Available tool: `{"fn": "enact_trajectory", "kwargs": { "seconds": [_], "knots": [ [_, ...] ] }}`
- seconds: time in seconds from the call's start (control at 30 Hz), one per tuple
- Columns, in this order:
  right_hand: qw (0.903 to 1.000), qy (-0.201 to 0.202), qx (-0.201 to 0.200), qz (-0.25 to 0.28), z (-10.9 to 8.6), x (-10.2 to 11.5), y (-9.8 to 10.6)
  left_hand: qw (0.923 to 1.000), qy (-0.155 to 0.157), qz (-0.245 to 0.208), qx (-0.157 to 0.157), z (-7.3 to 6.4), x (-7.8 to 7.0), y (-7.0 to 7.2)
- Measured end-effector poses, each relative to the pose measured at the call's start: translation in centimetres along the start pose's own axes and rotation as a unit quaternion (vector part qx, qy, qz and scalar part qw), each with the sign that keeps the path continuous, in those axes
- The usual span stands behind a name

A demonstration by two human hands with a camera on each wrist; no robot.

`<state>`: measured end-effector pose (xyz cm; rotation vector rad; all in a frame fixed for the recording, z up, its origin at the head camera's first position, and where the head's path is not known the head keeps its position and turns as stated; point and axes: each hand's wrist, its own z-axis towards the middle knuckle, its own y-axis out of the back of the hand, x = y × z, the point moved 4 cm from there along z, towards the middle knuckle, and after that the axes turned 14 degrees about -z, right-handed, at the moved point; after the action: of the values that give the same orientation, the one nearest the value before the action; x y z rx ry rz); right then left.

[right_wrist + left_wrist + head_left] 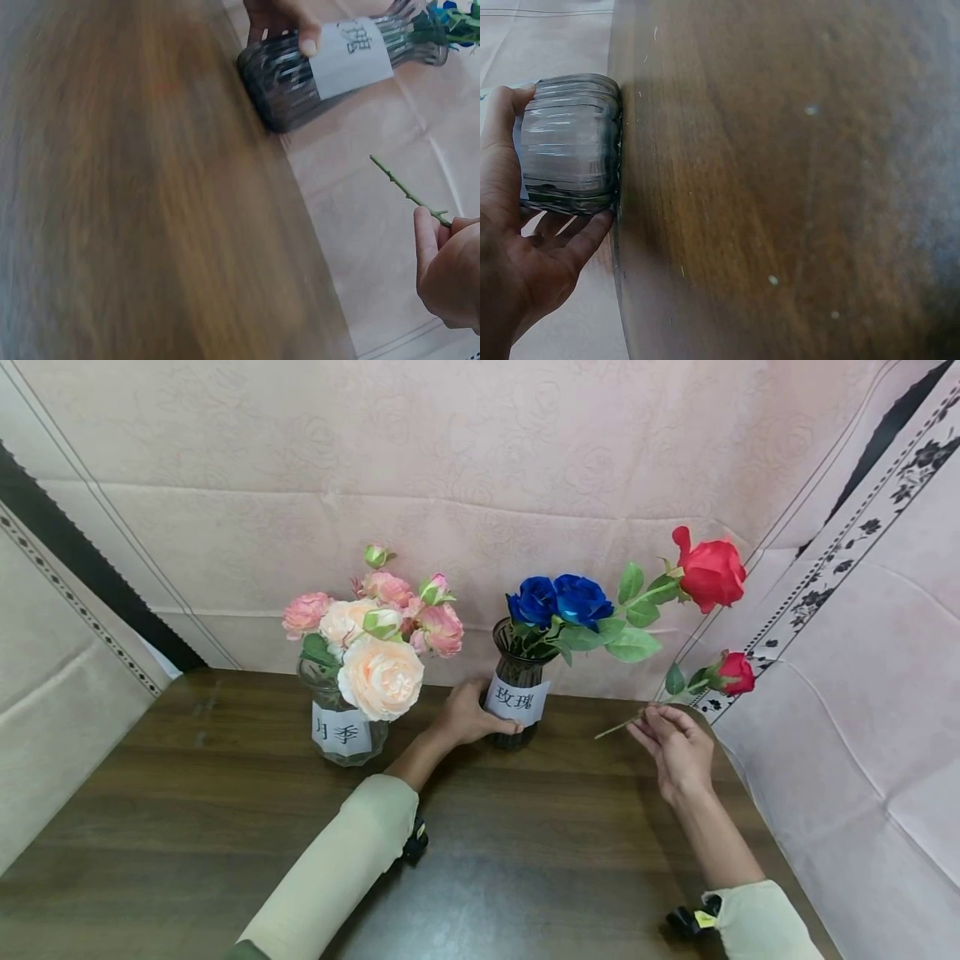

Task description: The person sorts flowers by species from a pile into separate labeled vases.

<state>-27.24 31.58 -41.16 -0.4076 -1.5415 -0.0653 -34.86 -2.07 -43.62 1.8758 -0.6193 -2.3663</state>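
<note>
My left hand (471,714) grips the lower part of a dark ribbed glass vase (519,672) with a white label. The thumb lies across its front; in the left wrist view the fingers go around the glass (570,142). Blue roses (581,600) stand in this vase, and a large red rose (712,575) leans out to the right. My right hand (681,752) pinches the stem of a smaller red rose (737,673), right of the vase. The bare stem end (390,176) points toward the vase, apart from it.
Left of the vase stands a clear glass vase (378,745) with a white label, holding pink roses (441,628) and cream roses (381,677). Both vases are near the back edge of the brown wooden table (480,877). Pale patterned cloth (480,443) hangs behind.
</note>
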Motion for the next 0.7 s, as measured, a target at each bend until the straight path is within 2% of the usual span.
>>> {"fn": "enact_trajectory", "kwargs": {
  "seconds": [0.37, 0.7],
  "knots": [
    [0.9981, 0.035, -0.016, 0.049, -0.2, 1.4, -2.1, 0.9999, 0.009, 0.004, -0.007, -0.1, 0.1, 0.0],
    [0.9902, 0.049, -0.022, 0.129, -0.2, 3.1, -4.3, 1.0000, 0.003, 0.005, -0.005, -0.1, 0.0, 0.0]
  ]
}}
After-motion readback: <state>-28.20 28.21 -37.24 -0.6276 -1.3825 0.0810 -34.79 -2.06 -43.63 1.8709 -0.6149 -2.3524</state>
